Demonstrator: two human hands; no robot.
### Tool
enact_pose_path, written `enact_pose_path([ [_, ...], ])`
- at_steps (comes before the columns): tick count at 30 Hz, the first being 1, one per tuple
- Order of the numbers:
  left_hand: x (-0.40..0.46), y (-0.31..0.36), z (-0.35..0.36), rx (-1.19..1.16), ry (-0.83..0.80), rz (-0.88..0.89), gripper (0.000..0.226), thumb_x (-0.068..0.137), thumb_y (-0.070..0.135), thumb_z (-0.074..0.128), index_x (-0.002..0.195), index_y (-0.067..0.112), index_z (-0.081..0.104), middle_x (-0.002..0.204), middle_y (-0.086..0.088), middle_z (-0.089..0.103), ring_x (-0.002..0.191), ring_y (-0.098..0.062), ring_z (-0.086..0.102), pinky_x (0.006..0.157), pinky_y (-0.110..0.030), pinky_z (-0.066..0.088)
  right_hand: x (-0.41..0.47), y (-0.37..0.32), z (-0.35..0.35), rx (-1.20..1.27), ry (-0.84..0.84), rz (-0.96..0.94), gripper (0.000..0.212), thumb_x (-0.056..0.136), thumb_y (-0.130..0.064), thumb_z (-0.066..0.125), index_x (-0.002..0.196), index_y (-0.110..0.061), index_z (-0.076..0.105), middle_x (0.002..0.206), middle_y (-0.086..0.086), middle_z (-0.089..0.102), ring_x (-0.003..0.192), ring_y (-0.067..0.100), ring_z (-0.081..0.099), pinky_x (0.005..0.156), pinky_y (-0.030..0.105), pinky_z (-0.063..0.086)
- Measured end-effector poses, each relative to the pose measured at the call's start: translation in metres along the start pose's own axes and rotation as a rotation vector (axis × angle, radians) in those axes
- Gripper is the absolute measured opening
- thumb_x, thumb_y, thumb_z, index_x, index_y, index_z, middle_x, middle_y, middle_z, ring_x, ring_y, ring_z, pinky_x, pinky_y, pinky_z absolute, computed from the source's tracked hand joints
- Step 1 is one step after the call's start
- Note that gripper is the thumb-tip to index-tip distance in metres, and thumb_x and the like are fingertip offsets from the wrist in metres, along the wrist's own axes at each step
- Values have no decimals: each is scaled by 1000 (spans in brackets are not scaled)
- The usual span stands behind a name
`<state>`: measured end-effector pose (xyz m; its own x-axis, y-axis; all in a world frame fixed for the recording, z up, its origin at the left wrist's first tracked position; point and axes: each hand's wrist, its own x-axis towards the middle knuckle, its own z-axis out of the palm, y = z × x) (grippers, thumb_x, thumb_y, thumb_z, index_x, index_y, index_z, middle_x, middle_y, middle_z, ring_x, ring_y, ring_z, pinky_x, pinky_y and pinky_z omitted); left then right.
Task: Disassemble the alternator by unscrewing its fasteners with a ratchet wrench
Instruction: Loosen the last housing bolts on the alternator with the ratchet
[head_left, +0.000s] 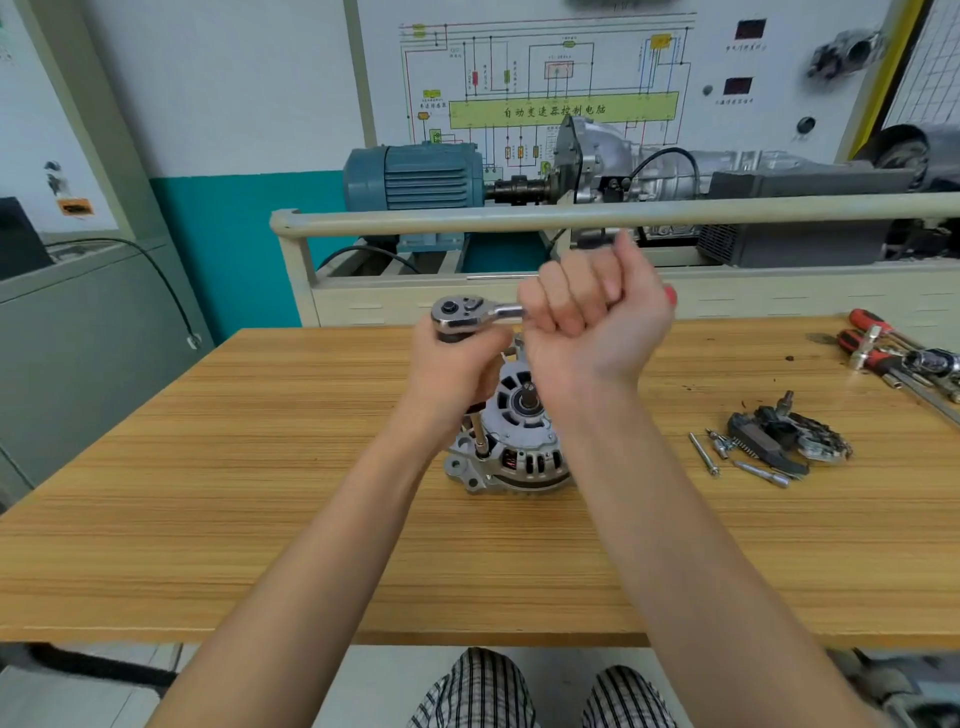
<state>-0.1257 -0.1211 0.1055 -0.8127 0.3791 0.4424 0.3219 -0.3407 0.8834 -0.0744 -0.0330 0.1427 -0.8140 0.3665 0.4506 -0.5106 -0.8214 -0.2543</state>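
Observation:
A silver alternator (519, 441) stands on the wooden table (260, 493), its shaft end facing up. A chrome ratchet wrench (467, 312) hovers above it, with a long extension bar (480, 436) running down to a fastener at the alternator's left front edge. My left hand (457, 364) grips the extension just under the ratchet head. My right hand (592, 317) is curled round the wrench handle, which points right; a red tip of the handle shows past my fist.
Removed alternator parts (789, 441) and loose bolts (727, 457) lie on the table to the right. Red-handled tools and sockets (893, 358) sit at the far right edge. Behind the table stands a training rig with a blue motor (415, 182) and a rail (571, 215).

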Motion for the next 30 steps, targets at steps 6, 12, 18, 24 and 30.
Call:
enact_pose_path([
  [6,-14,-7,10,17,362,98,34,70,-3,56,54,19,35,46,10,34,48,-7,26,44,-22,22,-45,31,-4,-161,-266,-382,45,94,-13,28,49,-19,30,39,-6,29,38,6,28,47,23,26],
  [12,-7,10,-18,289,-325,142,27,74,7,66,53,15,52,45,4,49,45,-17,46,53,-23,42,25,-11,-1,50,-18,341,60,99,-23,30,40,-17,33,33,-6,20,36,8,8,37,20,13],
  [18,-2,2,-6,22,-120,43,37,72,5,58,43,24,43,38,8,32,32,-7,24,38,-15,22,21,-4,1,64,22,256,59,99,-21,32,40,-18,33,34,-6,21,32,8,11,36,20,14],
  [24,-13,-3,8,69,272,164,24,58,5,51,50,19,33,46,8,29,46,-7,22,42,-22,18,-47,31,-2,-98,-236,-356,47,95,-15,28,49,-19,32,40,-3,23,37,8,23,46,23,22],
  [30,-10,11,-26,240,-337,151,20,66,23,69,52,22,54,49,5,49,48,-16,45,54,-27,41,2,-2,3,-54,-70,165,52,92,-21,36,40,-18,35,34,-7,22,36,9,10,37,19,17],
])
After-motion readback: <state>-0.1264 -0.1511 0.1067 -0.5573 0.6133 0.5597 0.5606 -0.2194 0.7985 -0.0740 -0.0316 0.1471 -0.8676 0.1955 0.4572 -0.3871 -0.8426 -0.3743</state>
